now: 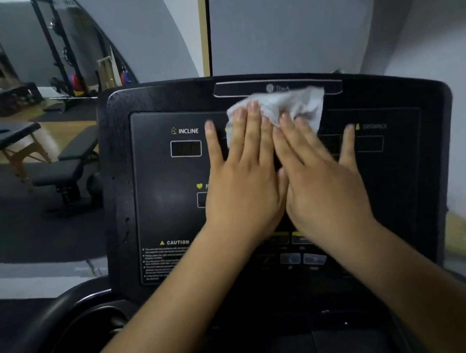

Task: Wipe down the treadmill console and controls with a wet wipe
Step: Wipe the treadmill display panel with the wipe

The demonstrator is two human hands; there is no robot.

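I see my left hand [243,181] and right hand [319,180] lying flat side by side, fingers straight and gripping nothing. They press the wet wipe [290,106] onto the console [156,183] just below its top rim. Panel room shows leftward past the INCLINE display [185,148] and rightward toward the DISTANCE label [374,126]. A weight bench [75,162] and a massage table [2,134] stand well apart on the left.

Head view, close, angled down onto treadmill console [148,183].
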